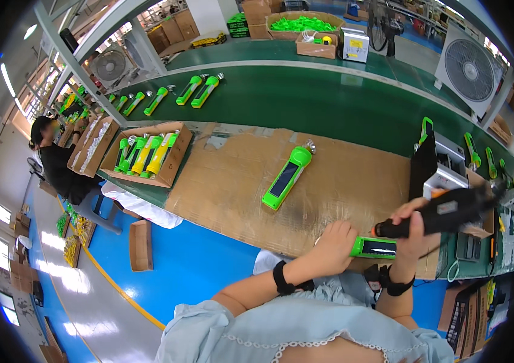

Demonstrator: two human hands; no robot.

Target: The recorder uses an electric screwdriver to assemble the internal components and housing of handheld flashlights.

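Observation:
My left hand (pixel 333 243) is closed around the head end of a green flashlight (pixel 373 247), which lies level near the table's front edge with its dark panel facing up. In my right hand (pixel 412 235) is a black electric screwdriver (pixel 441 215) with an orange ring near its tip. The driver is tilted, its tip close to the flashlight's upper edge; whether they touch I cannot tell. A second green flashlight (pixel 287 178) rests on the cardboard sheet (pixel 226 181), beyond my left hand and apart from it.
To the left stands a cardboard box (pixel 172 172) of green and yellow flashlights. Beyond the cardboard, more flashlights (pixel 205 92) line the green conveyor belt (pixel 305 100). Grey metal equipment (pixel 447 163) stands at right, a fan (pixel 468 66) behind. A co-worker (pixel 63 160) sits far left.

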